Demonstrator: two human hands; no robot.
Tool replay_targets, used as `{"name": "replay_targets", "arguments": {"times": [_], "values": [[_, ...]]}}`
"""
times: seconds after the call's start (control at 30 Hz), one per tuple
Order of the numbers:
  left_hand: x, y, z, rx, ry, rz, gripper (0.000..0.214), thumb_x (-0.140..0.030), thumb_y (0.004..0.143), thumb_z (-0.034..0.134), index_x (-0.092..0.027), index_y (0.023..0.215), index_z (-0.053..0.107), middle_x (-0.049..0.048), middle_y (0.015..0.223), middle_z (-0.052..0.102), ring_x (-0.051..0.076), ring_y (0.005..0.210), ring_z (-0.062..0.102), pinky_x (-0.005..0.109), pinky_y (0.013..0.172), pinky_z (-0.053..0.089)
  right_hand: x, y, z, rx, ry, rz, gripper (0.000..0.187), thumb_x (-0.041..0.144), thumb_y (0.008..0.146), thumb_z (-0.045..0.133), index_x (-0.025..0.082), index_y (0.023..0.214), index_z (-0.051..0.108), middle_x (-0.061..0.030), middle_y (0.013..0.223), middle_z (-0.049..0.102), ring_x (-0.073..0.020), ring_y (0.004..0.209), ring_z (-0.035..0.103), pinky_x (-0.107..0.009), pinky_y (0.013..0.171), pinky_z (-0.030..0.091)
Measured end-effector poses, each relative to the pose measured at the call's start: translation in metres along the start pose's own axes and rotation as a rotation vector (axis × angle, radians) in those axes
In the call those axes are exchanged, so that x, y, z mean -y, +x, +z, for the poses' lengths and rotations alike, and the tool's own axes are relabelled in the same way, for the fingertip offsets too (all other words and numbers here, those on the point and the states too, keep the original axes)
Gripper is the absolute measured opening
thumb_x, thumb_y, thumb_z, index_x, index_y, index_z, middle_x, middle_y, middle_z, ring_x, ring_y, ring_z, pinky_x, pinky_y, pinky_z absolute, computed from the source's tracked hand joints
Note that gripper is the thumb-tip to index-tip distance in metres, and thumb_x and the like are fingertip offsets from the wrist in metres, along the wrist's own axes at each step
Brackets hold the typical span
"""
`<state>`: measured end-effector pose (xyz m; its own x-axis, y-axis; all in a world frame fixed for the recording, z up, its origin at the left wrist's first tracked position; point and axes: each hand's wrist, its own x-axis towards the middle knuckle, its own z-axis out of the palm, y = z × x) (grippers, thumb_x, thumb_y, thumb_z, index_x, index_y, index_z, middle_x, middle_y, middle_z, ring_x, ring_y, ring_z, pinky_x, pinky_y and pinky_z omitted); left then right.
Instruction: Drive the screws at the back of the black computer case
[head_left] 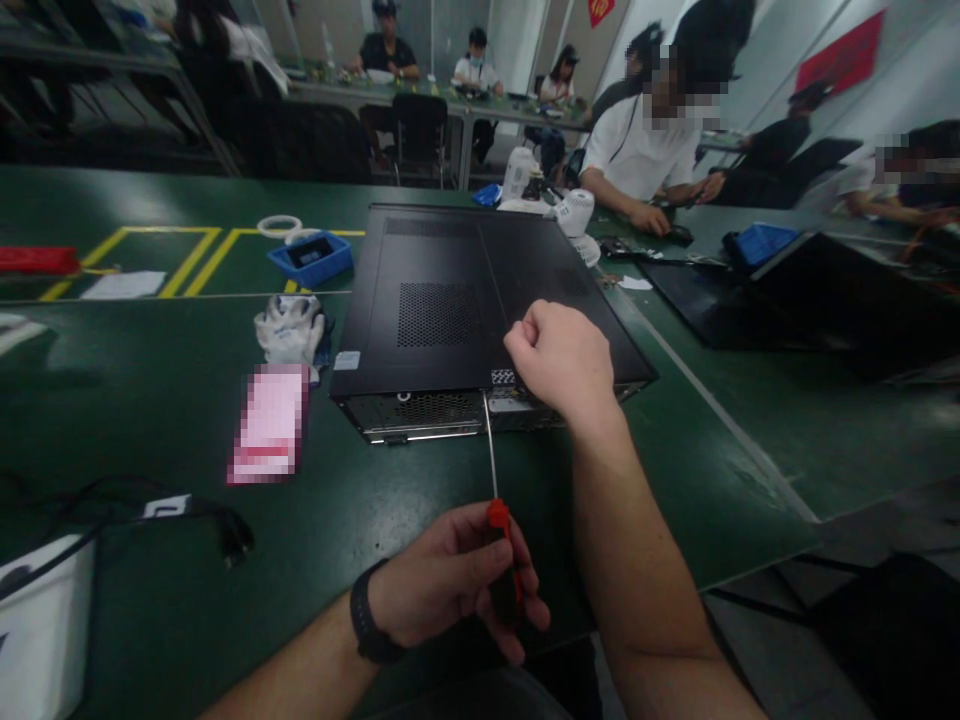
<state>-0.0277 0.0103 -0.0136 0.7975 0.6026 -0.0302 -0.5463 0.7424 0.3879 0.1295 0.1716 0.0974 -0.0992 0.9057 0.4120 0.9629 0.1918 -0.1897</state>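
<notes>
Screwdriver (495, 497) pointed at the near face of the computer case (450, 290), mid-table.
Our left hand (450, 585) is closed tight round its red handle; our right hand (562, 360) rests as a fist on the case's near top edge, and we cannot tell if it holds anything. With so long a shaft, we judge a tilted tip could skid and scratch the panel. The green table (375, 500) carries gloves (289, 328) on the left; people work at far benches.

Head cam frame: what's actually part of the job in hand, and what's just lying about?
In use: left hand gripping the red-handled screwdriver, tip at the rear of the black computer case; right hand, fisted on its top edge.
Lying about: gloves, blue tray, pink flat item, black cable, paper sheet.
</notes>
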Motion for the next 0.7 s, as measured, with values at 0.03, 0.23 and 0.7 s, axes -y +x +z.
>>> {"name": "replay_targets", "arguments": {"times": [0.03, 0.23, 0.7], "values": [[0.000, 0.000, -0.001, 0.000, 0.011, 0.005, 0.019, -0.030, 0.095, 0.072, -0.014, 0.106, 0.070, 0.0075, 0.094, 0.076, 0.023, 0.089, 0.081, 0.033, 0.066, 0.069, 0.000, -0.001, 0.000, -0.002, 0.007, 0.007, 0.021, 0.031, 0.091, 0.049, 0.022, 0.073, 0.051, -0.0039, 0.079, 0.062, -0.0174, 0.074, 0.047, -0.035, 0.066, 0.023], [-0.001, 0.002, -0.001, -0.029, 0.040, -0.002, 0.024, -0.036, 0.094, 0.073, -0.014, 0.103, 0.068, 0.0073, 0.093, 0.075, 0.024, 0.088, 0.080, 0.033, 0.063, 0.068, -0.002, -0.004, -0.002, -0.011, 0.069, 0.023, 0.022, 0.033, 0.092, 0.050, 0.023, 0.073, 0.048, -0.0014, 0.076, 0.057, -0.0164, 0.071, 0.042, -0.033, 0.066, 0.023], [-0.007, 0.003, 0.002, -0.181, 0.276, 0.079, 0.035, -0.046, 0.086, 0.080, -0.012, 0.093, 0.072, 0.0055, 0.087, 0.072, 0.011, 0.074, 0.069, 0.022, 0.072, 0.055, 0.003, -0.134, -0.016, -0.317, 0.566, -0.287, 0.017, 0.025, 0.086, 0.062, 0.025, 0.097, 0.049, -0.0003, 0.089, 0.055, -0.0170, 0.082, 0.055, -0.034, 0.074, 0.048]]}}
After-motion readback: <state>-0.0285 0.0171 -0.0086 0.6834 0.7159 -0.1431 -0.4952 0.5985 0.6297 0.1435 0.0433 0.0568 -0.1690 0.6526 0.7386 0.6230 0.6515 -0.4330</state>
